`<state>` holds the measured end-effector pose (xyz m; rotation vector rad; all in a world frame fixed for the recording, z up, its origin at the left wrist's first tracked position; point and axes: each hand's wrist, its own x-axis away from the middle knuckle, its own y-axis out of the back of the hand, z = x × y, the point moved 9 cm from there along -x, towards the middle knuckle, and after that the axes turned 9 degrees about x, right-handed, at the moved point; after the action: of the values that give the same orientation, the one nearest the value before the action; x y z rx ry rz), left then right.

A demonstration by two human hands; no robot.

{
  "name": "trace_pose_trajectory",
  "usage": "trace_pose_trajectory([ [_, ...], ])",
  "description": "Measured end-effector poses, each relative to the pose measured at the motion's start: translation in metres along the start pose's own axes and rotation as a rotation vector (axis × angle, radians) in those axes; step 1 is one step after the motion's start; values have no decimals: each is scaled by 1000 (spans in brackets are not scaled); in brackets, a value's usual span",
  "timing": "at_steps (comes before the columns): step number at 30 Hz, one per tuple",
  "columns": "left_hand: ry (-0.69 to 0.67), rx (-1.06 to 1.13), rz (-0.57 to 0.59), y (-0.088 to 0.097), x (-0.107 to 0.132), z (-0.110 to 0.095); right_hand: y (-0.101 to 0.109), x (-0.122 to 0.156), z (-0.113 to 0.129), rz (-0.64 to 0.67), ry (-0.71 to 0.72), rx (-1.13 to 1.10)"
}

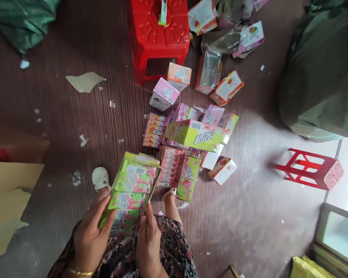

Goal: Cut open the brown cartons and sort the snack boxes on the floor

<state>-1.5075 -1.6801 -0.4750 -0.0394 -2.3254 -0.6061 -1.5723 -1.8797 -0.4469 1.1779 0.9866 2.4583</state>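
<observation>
Item held: green box (132,185) of candy sticks, flap open at the far end, packets visible inside. Located low centre of view, above the lap, between both hands. Long axis running away from the body, tilted slightly rightward toward the pile on the floor.

Left hand (89,235): closed around the near left side of the green box, fingers wrapped up along its edge, thumb across the face. Gold bangle at the wrist.

Right hand (149,243): at the near right corner of the same box, fingers together and pressed to its lower edge; grip partly hidden, so full clamp not confirmable, contact plain. Both hands equally near the box; left carrying more of it.

Beyond the box, on the floor (75,127): pile of candy boxes (191,135), pink and green, some lying flat, some open, directly ahead of the far end of the held box. Loose rows of pink stick packs (170,166) just right of it.

Further off: red stool (159,34) upright past the pile; second red stool (313,170) on its side, well to the right. White sandal (100,178) just left of the box. Cardboard sheets (11,185) at the left edge. Green sacks (321,77) at upper right and upper left.
</observation>
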Motion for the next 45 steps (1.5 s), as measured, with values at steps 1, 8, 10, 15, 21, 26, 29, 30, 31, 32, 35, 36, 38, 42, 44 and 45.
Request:
trace_pose_trajectory([
  [1,-3,-41,7,-10,7,16,-8,8,-22,19,-23,3],
  [8,-48,-57,76,-40,7,41,11,-7,-45,-61,70,200],
  [10,42,8,69,-32,-7,39,25,-11,-4,-120,273,299],
  [15,100,104,21,-40,-137,26,-18,-16,62,-61,742,506],
  [21,179,-64,388,-192,-319,63,-44,-44,15,-141,745,659],
  [26,192,180,317,-287,-359,100,-33,-39,-19,-194,713,616],
  [29,260,329,228,-305,-359,111,-40,-28,-39,-156,676,554],
  [30,265,356,209,-305,-360,110,-43,-26,-44,-142,669,543],
  [31,266,382,197,-304,-361,109,-45,-24,-48,-139,670,540],
  [32,273,411,185,-302,-362,107,-46,-23,-48,-148,676,544],
  [35,337,504,187,-295,-364,101,-42,-29,-39,-202,703,571],
  [36,362,517,219,-295,-363,97,-39,-33,-34,-219,711,575],
  [38,382,449,302,-293,-358,86,-35,-41,-24,-225,725,574],
  [42,248,150,210,-240,-345,50,-31,-48,-13,-194,760,547],
  [44,164,89,90,-179,-331,29,-30,-49,-12,-176,760,532],
  [45,142,80,37,-142,-320,20,-30,-50,-11,-168,756,524],
])
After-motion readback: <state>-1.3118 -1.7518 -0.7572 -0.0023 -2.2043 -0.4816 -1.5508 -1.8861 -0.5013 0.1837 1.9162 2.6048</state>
